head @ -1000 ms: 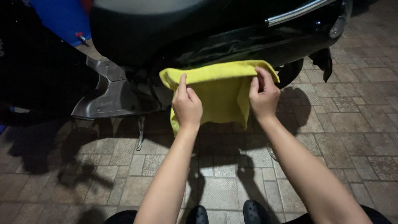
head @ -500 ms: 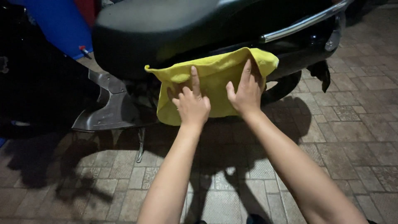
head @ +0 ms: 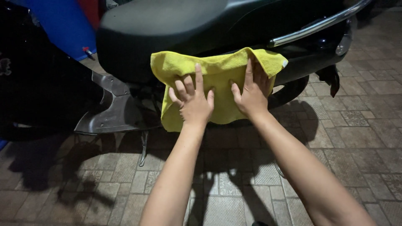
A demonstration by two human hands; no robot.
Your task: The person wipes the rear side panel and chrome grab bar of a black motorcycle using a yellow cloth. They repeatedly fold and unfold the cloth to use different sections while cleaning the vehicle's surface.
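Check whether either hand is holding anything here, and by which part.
Neither grips anything. The left hand and right hand press flat, fingers spread, on the middle of the yellow microfibre cloth against the black scooter's side panel.

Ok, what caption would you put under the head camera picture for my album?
Left hand and right hand press a yellow cloth flat against a black scooter's side, below its seat.

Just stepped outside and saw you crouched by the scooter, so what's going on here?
A person presses a yellow cloth flat against the side of a black scooter, just below the seat. The left hand and the right hand both lie open on the cloth, fingers spread. The scooter stands on a paved brick floor, with its chrome rear rail above the cloth.
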